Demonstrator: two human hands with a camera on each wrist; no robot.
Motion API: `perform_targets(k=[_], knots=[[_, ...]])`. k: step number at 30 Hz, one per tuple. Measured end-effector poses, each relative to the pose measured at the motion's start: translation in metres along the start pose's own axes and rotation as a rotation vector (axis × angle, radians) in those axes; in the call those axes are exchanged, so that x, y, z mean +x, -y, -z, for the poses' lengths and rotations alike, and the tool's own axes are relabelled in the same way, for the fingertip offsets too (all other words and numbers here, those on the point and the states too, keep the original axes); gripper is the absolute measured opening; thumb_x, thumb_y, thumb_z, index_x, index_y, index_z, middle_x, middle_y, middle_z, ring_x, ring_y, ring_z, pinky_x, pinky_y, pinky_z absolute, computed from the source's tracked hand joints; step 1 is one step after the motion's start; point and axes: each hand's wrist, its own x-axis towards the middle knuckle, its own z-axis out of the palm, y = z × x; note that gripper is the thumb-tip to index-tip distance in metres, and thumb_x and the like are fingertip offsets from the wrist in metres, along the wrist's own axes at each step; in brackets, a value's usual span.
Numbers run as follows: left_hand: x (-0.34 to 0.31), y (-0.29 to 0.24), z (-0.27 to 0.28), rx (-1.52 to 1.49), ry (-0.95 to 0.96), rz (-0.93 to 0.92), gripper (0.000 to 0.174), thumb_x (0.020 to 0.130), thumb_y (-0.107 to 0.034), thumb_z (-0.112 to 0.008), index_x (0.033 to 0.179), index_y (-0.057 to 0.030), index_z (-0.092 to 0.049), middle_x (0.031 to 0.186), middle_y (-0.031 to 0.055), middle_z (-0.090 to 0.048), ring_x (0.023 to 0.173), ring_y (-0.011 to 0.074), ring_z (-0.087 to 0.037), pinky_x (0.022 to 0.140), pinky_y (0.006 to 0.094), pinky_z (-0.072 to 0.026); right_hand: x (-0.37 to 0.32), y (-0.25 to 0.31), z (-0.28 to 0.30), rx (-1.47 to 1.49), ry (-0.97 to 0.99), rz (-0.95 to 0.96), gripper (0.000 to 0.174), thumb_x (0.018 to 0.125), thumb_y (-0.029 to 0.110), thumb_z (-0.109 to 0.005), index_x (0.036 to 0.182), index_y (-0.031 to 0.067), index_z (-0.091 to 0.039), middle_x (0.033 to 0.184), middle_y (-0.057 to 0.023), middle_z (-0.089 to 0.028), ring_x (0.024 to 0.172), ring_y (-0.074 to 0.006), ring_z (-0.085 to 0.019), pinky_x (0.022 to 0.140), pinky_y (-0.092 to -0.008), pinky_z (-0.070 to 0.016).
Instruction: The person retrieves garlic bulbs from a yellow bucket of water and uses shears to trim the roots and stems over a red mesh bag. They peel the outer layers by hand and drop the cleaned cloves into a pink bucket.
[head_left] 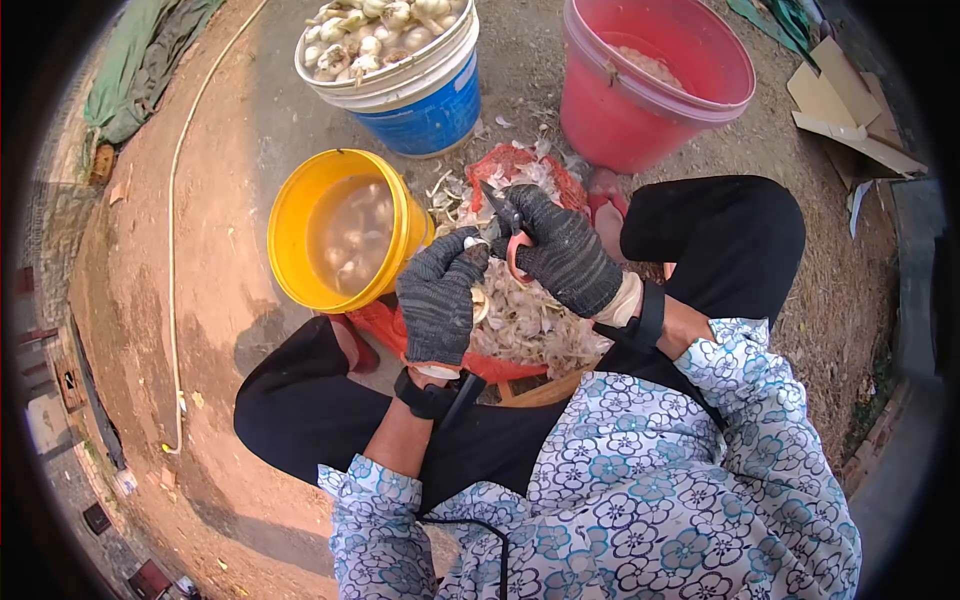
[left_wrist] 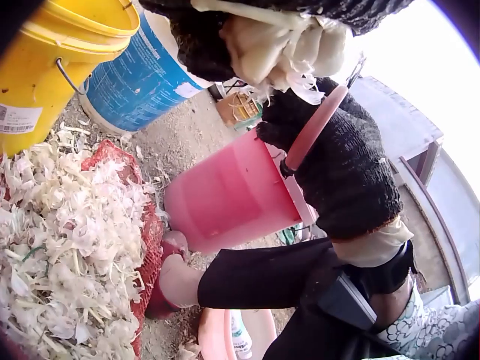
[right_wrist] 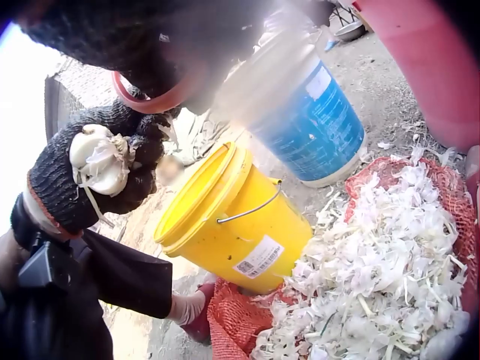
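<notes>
Over heaped garlic peelings (head_left: 535, 325), left hand's grip (head_left: 438, 298) clasps a garlic bulb (right_wrist: 97, 159), right hand's grip (head_left: 562, 252) holds scissors (head_left: 505, 225); yellow bucket (head_left: 284, 212) at 10 o'clock.

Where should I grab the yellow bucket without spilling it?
By its wire handle, from above. The yellow bucket stands upright and open-topped with cloudy liquid inside, so a side grab could tip it. The handle hangs down against the wall, so swing it up first.

A white garlic bulb (right_wrist: 97, 161) with dry skin sits in the left hand (head_left: 437, 300). Red-handled scissors (head_left: 506, 222) are at its 3 o'clock in the right hand (head_left: 560, 255), blades pointing to 11 o'clock.
</notes>
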Motion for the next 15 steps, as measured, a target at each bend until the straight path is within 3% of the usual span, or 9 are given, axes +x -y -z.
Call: perform_targets(k=[4, 6, 8, 9, 10, 11, 12, 14, 15], knots=[[0.003, 0.004, 0.003, -0.035, 0.052, -0.010, 0.020, 0.081, -0.004, -0.057, 0.099, 0.0043, -0.061, 0.086, 0.0047, -0.062, 0.075, 0.0082, -0.055, 0.068, 0.0212, -0.0451, 0.001, 0.002, -0.001, -0.075, 0.031, 0.069, 0.025, 0.076, 0.010, -0.052, 0.100, 0.0022, -0.052, 0.076, -0.0146, -0.053, 0.071, -0.0298, -0.054, 0.066, -0.0357, -0.0431], [0.006, 0.007, 0.008, 0.177, 0.105, -0.067, 0.020, 0.081, -0.004, -0.057, 0.099, 0.0039, -0.061, 0.085, 0.0054, -0.062, 0.074, 0.0079, -0.055, 0.067, 0.0218, -0.0454, 0.000, -0.006, -0.005, -0.058, 0.068, 0.024, 0.021, 0.076, 0.011, -0.053, 0.095, 0.0022, -0.051, 0.076, -0.0148, -0.053, 0.069, -0.0295, -0.053, 0.064, -0.0360, -0.0424], [0.007, 0.007, 0.012, 0.165, 0.127, -0.057, 0.019, 0.081, -0.005, -0.056, 0.098, 0.0034, -0.061, 0.082, 0.0052, -0.062, 0.072, 0.0083, -0.055, 0.066, 0.0217, -0.0455, -0.003, -0.011, -0.007, -0.076, 0.046, 0.015, 0.021, 0.074, 0.010, -0.054, 0.094, 0.0021, -0.050, 0.076, -0.0145, -0.052, 0.069, -0.0289, -0.053, 0.064, -0.0354, -0.0427], [0.008, 0.008, 0.015, 0.056, 0.201, -0.022, 0.018, 0.082, -0.006, -0.056, 0.097, 0.0033, -0.061, 0.080, 0.0046, -0.061, 0.070, 0.0088, -0.055, 0.065, 0.0216, -0.0454, -0.001, -0.036, -0.016, 0.279, -0.010, -0.011, 0.021, 0.073, 0.009, -0.056, 0.091, 0.0023, -0.048, 0.077, -0.0139, -0.051, 0.070, -0.0285, -0.053, 0.064, -0.0358, -0.0433], [0.009, 0.010, 0.019, -0.052, 0.273, 0.010, 0.018, 0.083, -0.006, -0.055, 0.097, 0.0032, -0.061, 0.078, 0.0041, -0.061, 0.069, 0.0093, -0.055, 0.065, 0.0214, -0.0453, 0.001, -0.040, -0.014, 0.147, 0.013, -0.042, 0.020, 0.073, 0.008, -0.057, 0.089, 0.0023, -0.048, 0.077, -0.0134, -0.051, 0.071, -0.0284, -0.053, 0.064, -0.0359, -0.0437], [0.012, 0.024, 0.022, 0.208, 0.284, -0.235, 0.018, 0.083, -0.007, -0.051, 0.094, 0.0033, -0.062, 0.082, 0.0099, -0.062, 0.074, 0.0132, -0.058, 0.068, 0.0258, -0.0474, -0.002, -0.042, -0.011, 0.127, 0.068, -0.107, 0.030, 0.073, 0.010, -0.060, 0.098, 0.0027, -0.046, 0.085, -0.0094, -0.050, 0.078, -0.0209, -0.051, 0.069, -0.0324, -0.0440], [0.011, 0.031, 0.022, 0.206, 0.279, -0.232, 0.018, 0.083, -0.007, -0.051, 0.094, 0.0033, -0.062, 0.082, 0.0099, -0.062, 0.074, 0.0132, -0.058, 0.068, 0.0258, -0.0474, -0.003, -0.044, -0.009, 0.108, 0.122, -0.171, 0.040, 0.074, 0.012, -0.064, 0.107, 0.0031, -0.044, 0.093, -0.0053, -0.048, 0.085, -0.0133, -0.048, 0.073, -0.0288, -0.0443], [0.008, 0.029, 0.020, -0.167, 0.300, -0.040, 0.016, 0.085, -0.008, -0.053, 0.092, 0.0036, -0.060, 0.079, 0.0040, -0.060, 0.070, 0.0096, -0.055, 0.065, 0.0228, -0.0461, -0.005, -0.023, -0.006, 0.067, 0.145, -0.119, 0.039, 0.074, 0.012, -0.063, 0.106, 0.0027, -0.044, 0.092, -0.0052, -0.049, 0.084, -0.0131, -0.048, 0.073, -0.0290, -0.0444], [0.008, 0.025, 0.022, -0.195, 0.336, -0.014, 0.019, 0.084, -0.006, -0.050, 0.096, 0.0040, -0.061, 0.085, 0.0086, -0.063, 0.076, 0.0120, -0.058, 0.069, 0.0247, -0.0474, -0.006, -0.016, -0.006, 0.025, 0.163, -0.065, 0.038, 0.074, 0.012, -0.063, 0.106, 0.0022, -0.044, 0.091, -0.0052, -0.049, 0.083, -0.0128, -0.048, 0.073, -0.0293, -0.0445]])
